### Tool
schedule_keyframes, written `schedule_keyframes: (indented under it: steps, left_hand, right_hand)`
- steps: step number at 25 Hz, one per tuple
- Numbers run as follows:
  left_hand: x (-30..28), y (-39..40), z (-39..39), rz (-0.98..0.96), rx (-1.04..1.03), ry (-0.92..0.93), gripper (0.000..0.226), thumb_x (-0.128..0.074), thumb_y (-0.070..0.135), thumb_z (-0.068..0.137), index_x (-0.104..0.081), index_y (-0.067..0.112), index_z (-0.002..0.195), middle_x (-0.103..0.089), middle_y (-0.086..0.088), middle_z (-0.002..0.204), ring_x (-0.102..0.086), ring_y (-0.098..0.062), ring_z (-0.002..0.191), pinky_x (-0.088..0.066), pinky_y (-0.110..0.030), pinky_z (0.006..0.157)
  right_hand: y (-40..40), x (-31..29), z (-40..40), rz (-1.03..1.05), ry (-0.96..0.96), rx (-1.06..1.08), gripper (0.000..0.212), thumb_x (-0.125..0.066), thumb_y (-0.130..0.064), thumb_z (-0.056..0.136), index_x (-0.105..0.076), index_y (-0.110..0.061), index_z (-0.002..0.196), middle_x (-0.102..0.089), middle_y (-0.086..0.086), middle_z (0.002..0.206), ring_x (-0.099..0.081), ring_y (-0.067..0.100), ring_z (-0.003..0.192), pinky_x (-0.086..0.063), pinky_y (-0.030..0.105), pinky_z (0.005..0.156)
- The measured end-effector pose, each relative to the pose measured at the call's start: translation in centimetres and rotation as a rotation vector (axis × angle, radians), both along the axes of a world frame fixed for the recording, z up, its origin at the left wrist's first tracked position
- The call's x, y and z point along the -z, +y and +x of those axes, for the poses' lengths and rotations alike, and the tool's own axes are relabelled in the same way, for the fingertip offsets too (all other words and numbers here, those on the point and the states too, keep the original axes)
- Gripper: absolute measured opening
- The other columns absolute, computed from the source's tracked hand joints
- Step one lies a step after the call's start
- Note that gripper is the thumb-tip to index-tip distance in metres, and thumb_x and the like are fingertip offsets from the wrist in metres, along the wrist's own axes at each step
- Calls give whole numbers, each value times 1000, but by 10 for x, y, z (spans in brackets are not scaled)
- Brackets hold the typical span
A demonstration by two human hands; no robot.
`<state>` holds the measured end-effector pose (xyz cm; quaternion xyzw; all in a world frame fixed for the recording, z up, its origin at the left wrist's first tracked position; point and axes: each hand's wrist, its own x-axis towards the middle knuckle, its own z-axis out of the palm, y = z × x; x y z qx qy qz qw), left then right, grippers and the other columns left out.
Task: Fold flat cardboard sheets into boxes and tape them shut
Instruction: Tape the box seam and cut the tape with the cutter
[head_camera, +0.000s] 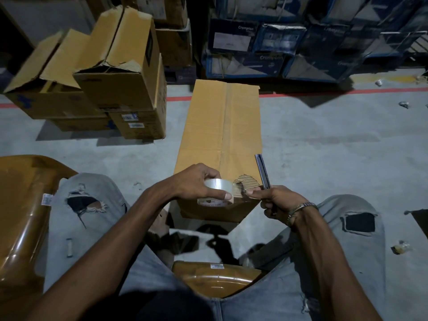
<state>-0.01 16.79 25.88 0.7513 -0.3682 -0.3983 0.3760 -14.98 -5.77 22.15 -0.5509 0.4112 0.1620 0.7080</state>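
over box (pixel 217 135), left hand (pixel 196 181) grips tape roll (pixel 216 193) (right hand (pixel 275 200) pinches cutter (pixel 262 170)).

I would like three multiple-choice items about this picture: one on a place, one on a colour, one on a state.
1. Where does the tape roll rest?
A. on the floor
B. on the near end of the long cardboard box
C. on the person's knee

2. What colour is the line painted on the floor behind the box?
A. red
B. green
C. white

3. What is the right hand doing?
A. lying flat on the box
B. hanging empty
C. gripping a cutter and pinching the tape end

Answers:
1 B, the left hand holds the roll on the box top.
2 A, the stripe is red.
3 C, the cutter sticks up from the fist.
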Motion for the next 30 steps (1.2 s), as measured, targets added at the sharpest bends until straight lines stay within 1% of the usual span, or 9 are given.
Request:
schedule_keyframes:
  steps: [3,6,10,14,17,20,24,26,30]
  left_hand:
    - [-3,12,7,27,-3,-98,35,-92,49,74,-72,20,74,-70,5,70,-65,-13,66,-48,-34,62]
    - [-12,40,36,98,-41,-234,48,-88,62,70,-75,17,78,-75,0,77,-71,-20,73,-56,-44,66]
    - [-11,66,55,103,-82,-127,40,-92,54,70,-78,18,82,-77,-1,83,-73,-20,77,-55,-38,67]
    - [19,86,60,165,-72,-286,51,-93,61,64,-73,15,72,-71,-2,70,-68,-23,69,-48,-31,59]
    - [29,109,73,145,-169,-254,51,-93,60,63,-75,13,73,-73,-3,71,-71,-23,71,-53,-35,61]
    - [30,113,79,138,-200,-204,47,-90,60,62,-78,16,72,-74,-1,71,-70,-18,69,-52,-30,60]
    - [39,120,100,233,-203,-283,67,-85,81,55,-78,16,71,-74,-5,73,-70,-26,72,-57,-45,67]
    - [47,122,104,271,-195,-300,76,-79,90,51,-76,16,68,-72,-6,69,-68,-25,69,-52,-41,62]
    - [62,115,104,317,-147,-296,66,-78,81,66,-73,16,67,-70,-1,64,-67,-18,65,-48,-33,59]
  right_hand:
    - [-4,1,1,-24,-4,6,29,-89,-14,77,-77,-1,100,-52,-1,67,-29,9,47,-22,23,45]
    - [-23,0,-2,-90,27,76,31,-86,-13,80,-76,2,105,-50,-1,64,-30,9,45,-23,23,43]
    - [-26,0,-8,-87,56,105,26,-83,-11,83,-76,0,105,-44,-4,58,-29,9,45,-22,23,42]
    - [-37,0,-15,-270,77,190,21,-82,-11,83,-76,0,100,-45,1,63,-33,10,48,-27,24,45]
    - [-43,4,-18,-324,75,162,18,-81,-12,85,-78,-2,99,-47,2,65,-35,12,53,-29,25,45]
    - [-42,13,-16,-366,87,167,21,-81,-12,85,-75,0,100,-46,5,70,-36,14,56,-31,26,45]
    - [-53,21,-17,-479,129,152,25,-85,-20,81,-76,-3,97,-52,8,73,-45,21,65,-37,30,51]
    - [-51,25,-15,-480,160,128,26,-85,-20,82,-74,-2,98,-55,10,77,-47,22,68,-39,30,52]
    - [-45,24,-9,-431,219,104,23,-80,-18,89,-68,-1,100,-55,10,81,-46,20,67,-38,29,53]
